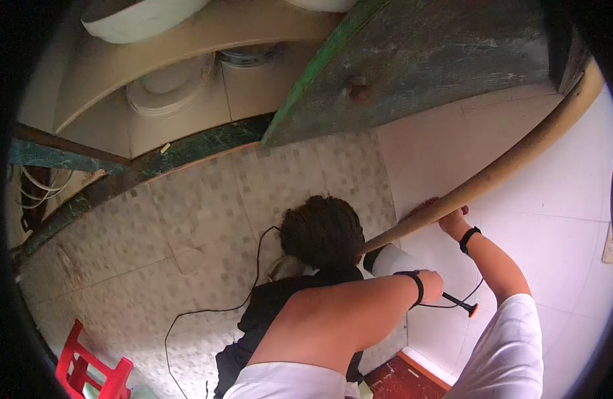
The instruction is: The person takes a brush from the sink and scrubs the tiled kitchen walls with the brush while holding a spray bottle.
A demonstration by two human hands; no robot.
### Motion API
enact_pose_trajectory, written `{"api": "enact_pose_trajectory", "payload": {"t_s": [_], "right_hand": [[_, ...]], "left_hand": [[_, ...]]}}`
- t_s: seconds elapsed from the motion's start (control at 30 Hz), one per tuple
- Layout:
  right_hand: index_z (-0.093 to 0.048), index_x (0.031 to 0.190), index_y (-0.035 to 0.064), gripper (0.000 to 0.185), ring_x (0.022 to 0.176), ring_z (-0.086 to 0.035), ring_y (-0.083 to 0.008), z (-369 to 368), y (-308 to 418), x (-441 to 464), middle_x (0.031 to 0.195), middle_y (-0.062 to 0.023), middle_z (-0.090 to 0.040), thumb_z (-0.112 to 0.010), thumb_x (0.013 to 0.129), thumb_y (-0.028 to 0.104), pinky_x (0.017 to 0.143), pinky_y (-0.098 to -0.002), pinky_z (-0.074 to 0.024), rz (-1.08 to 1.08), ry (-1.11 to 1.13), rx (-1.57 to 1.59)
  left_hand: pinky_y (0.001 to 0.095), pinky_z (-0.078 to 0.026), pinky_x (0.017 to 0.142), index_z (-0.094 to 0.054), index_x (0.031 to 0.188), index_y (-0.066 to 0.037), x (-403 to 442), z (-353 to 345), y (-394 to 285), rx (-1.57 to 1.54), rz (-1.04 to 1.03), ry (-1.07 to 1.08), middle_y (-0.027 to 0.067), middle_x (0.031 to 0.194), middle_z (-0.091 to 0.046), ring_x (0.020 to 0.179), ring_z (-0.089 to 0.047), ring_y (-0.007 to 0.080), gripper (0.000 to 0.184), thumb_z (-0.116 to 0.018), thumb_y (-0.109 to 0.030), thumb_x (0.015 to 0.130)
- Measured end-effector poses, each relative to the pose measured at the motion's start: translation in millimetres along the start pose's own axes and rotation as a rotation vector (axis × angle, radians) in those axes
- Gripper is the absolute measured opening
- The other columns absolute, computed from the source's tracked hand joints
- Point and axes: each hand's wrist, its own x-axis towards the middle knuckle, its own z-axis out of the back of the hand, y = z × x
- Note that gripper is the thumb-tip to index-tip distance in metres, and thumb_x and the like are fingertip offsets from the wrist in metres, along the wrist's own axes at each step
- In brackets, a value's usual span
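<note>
A person with dark hair (323,231) and a black top (260,327) is in front of me, seen from above. My left hand (427,284) is closed around the black handle of a hair dryer (460,304). The handle ends in an orange tip, and a white body with a black end is near the hair. Beside a long tan wooden pole (496,171), my right hand (454,221) is closed on what looks like a dark red hairbrush (464,210). Its reddish bristles show past the pole, which partly hides the hand and brush.
A black cord (216,310) runs across the tiled floor (200,233). At lower left stands a red plastic stool (87,362). Curved shelves (266,30) with white bowls and a dark green-edged board (412,66) fill the top. A white tiled wall (559,219) is on the right.
</note>
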Motion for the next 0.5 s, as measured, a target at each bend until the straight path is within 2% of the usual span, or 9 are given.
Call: {"api": "enact_pose_trajectory", "payload": {"t_s": [0.03,0.1,0.13,0.23,0.27,0.33,0.43,0.5], "right_hand": [[-0.057,0.13,0.0131,0.037,0.122,-0.053,-0.0278,61.0,5.7,0.9,0.131,-0.0083,-0.058,-0.052,0.095,0.024,0.1,-0.0459,-0.0407,-0.101,0.178,-0.011],[-0.062,0.119,0.0126,0.031,0.078,-0.069,-0.0328,-48.2,-12.4,63.5,0.092,-0.0137,-0.068,-0.051,0.092,0.024,0.061,-0.0513,-0.0488,-0.056,-0.288,0.315],[-0.063,0.116,0.0115,0.029,0.077,-0.069,-0.0324,-21.4,-18.1,80.8,0.09,-0.0134,-0.068,-0.051,0.093,0.023,0.06,-0.0495,-0.05,-0.151,-0.225,0.231],[-0.067,0.109,0.0082,0.025,0.074,-0.069,-0.0313,127.6,-21.8,137.2,0.087,-0.0125,-0.069,-0.051,0.095,0.021,0.059,-0.0442,-0.0536,-0.462,0.006,0.321],[-0.067,0.109,0.0082,0.025,0.074,-0.069,-0.0313,126.0,-25.3,150.5,0.087,-0.0125,-0.069,-0.051,0.095,0.021,0.059,-0.0442,-0.0536,-0.448,0.004,0.323],[-0.062,0.114,0.0096,0.024,0.088,-0.07,-0.029,111.3,-36.7,160.9,0.099,-0.0158,-0.071,-0.05,0.094,0.015,0.073,-0.0489,-0.0545,-0.343,-0.072,0.221],[-0.064,0.111,0.0079,0.023,0.09,-0.071,-0.0311,45.5,-29.5,101.2,0.101,-0.0168,-0.071,-0.051,0.093,0.015,0.08,-0.049,-0.0545,-0.262,-0.112,0.155],[-0.07,0.104,0.012,0.022,0.078,-0.07,-0.0308,-17.7,-25.7,28.6,0.086,-0.014,-0.071,-0.055,0.093,0.023,0.065,-0.0442,-0.0545,-0.09,-0.455,-0.219]], "left_hand": [[0.0473,-0.052,0.085,-0.07,0.099,-0.001,3.8,-2.5,-0.3,-0.007,-0.002,0.001,0.0224,0.101,-0.069,0.096,-0.067,0.0388,0.033,-0.05,-0.026,0.092],[0.0474,-0.052,0.085,-0.07,0.1,-0.002,8.0,-7.5,0.9,0.052,-0.017,-0.032,0.022,0.103,-0.069,0.096,-0.067,0.0386,0.032,-0.051,-0.026,0.092],[0.0474,-0.052,0.085,-0.07,0.1,-0.002,6.5,-4.8,0.2,0.051,-0.012,-0.036,0.022,0.103,-0.069,0.096,-0.067,0.0386,0.032,-0.051,-0.026,0.092],[0.0483,-0.052,0.085,-0.07,0.101,-0.002,5.5,-3.2,0.0,0.022,0.062,-0.029,0.0216,0.102,-0.069,0.097,-0.067,0.0386,0.032,-0.051,-0.027,0.092],[0.0484,-0.052,0.085,-0.07,0.102,-0.002,9.2,-6.9,2.2,0.011,0.052,-0.057,0.0213,0.103,-0.069,0.098,-0.067,0.0385,0.032,-0.051,-0.026,0.093],[0.0484,-0.053,0.086,-0.07,0.103,-0.001,10.1,-7.3,7.7,-0.001,0.041,-0.083,0.021,0.103,-0.069,0.099,-0.067,0.0384,0.032,-0.05,-0.025,0.093],[0.0482,-0.053,0.086,-0.07,0.102,-0.002,12.0,-2.5,1.0,-0.043,0.049,-0.082,0.0205,0.101,-0.069,0.098,-0.067,0.0384,0.032,-0.05,-0.023,0.092],[0.0486,-0.053,0.085,-0.071,0.103,-0.002,1.7,4.7,-6.3,0.146,0.047,-0.004,0.0197,0.101,-0.07,0.098,-0.068,0.0367,0.031,-0.05,-0.022,0.09]]}}
